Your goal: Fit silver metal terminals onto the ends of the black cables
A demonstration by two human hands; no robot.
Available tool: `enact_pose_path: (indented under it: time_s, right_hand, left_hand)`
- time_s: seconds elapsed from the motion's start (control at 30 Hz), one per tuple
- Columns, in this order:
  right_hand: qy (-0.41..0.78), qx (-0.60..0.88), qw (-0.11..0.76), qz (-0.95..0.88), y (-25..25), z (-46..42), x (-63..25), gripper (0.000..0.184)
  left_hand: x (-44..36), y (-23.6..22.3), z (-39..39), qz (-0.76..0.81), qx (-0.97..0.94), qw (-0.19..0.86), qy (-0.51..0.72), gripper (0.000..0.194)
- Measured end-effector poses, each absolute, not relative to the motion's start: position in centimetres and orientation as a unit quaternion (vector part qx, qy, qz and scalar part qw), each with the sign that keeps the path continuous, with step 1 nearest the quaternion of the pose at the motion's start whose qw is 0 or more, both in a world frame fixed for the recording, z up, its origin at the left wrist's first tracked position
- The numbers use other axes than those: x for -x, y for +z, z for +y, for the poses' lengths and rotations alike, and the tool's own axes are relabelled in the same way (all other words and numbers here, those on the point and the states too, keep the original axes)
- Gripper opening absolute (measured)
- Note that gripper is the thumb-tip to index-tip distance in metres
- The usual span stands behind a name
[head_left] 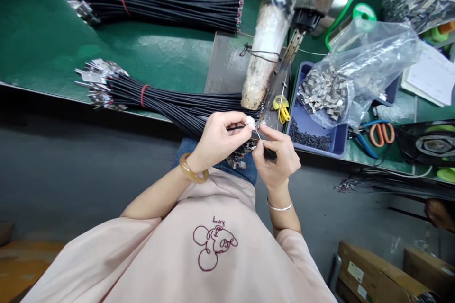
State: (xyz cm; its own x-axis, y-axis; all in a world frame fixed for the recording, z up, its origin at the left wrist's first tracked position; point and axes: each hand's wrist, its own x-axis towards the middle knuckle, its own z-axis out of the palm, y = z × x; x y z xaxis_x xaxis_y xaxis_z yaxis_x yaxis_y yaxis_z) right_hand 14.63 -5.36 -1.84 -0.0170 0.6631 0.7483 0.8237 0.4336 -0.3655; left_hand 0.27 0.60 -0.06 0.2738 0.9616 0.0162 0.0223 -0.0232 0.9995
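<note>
My left hand (pixel 225 133), with white coverings on its fingertips, pinches the end of a black cable beside the hot end of a mounted soldering iron (pixel 294 43). My right hand (pixel 277 155) is closed on a thin silvery wire, which looks like solder wire (pixel 283 92), its index finger almost meeting the left fingertips. The exact contact at the cable end is too small to make out. Beneath and left of the hands lies a bundle of black cables (pixel 170 97) with metal connectors, tied with a red band. More connector ends hang over my lap.
A plastic-wrapped tube (pixel 261 64) comes down close to the hands. To the right are a yellow clip (pixel 281 109), a blue tray (pixel 341 147) of metal and small black parts, and pliers (pixel 373 135). Another cable bundle (pixel 170 7) lies behind.
</note>
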Motion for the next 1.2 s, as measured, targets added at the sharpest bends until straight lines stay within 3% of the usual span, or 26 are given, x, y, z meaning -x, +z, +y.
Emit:
enact_pose_path:
  time_s: [0.3,0.5,0.57,0.83,1.2]
  right_hand:
    - [-0.080,0.536,0.486,-0.686,-1.5,-5.5,-14.6,0.016]
    - [0.196,0.591,0.534,-0.572,-0.6,-5.7,-14.6,0.003]
    - [0.230,0.592,0.533,-0.559,-0.4,-5.8,-14.5,0.004]
    - [0.144,0.592,0.509,-0.608,-0.3,-5.7,-14.5,0.009]
    - [0.180,0.587,0.501,-0.610,-0.3,-5.6,-15.0,0.007]
  left_hand:
    - [0.1,0.0,0.5,0.410,-0.627,0.526,0.402,0.013]
    - [0.3,-0.1,0.3,0.392,-0.684,0.456,0.413,0.013]
    - [0.2,-0.3,0.2,0.396,-0.687,0.439,0.422,0.011]
    - [-0.3,-0.6,0.4,0.414,-0.673,0.427,0.440,0.009]
    - [-0.4,-0.5,0.5,0.412,-0.674,0.427,0.440,0.010]
